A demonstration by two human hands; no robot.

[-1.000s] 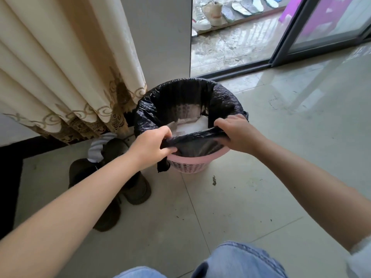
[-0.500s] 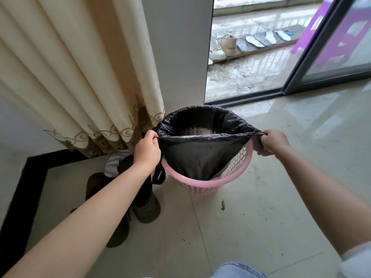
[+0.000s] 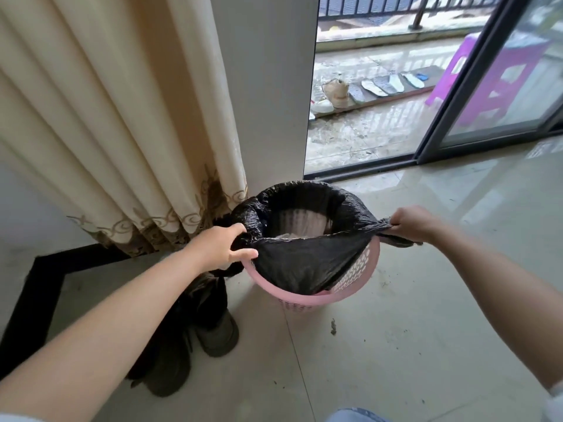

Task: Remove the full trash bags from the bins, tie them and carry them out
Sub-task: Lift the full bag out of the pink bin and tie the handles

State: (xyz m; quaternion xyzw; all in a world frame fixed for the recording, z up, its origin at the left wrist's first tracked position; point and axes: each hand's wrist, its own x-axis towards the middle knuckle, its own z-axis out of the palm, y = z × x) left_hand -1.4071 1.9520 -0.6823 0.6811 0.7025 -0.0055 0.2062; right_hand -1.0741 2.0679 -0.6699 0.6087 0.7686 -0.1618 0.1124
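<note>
Head view: the black trash bag (image 3: pixel 307 263) sits in the pink basket bin (image 3: pixel 350 287). The left hand (image 3: pixel 219 248) and right hand (image 3: pixel 409 222) each pinch its thin, soft rim, which looks light and tearable; gathered plastic is the safest hold.

A glossy black trash bag (image 3: pixel 307 263) lines the pink perforated bin (image 3: pixel 353 277). Left of the bin: cream curtain (image 3: pixel 122 117) with brown scroll embroidery, dark olive boots (image 3: pixel 195 339).

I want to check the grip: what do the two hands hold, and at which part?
Both hold the black trash bag by its rim: left hand at the left edge, right hand at the right.
</note>
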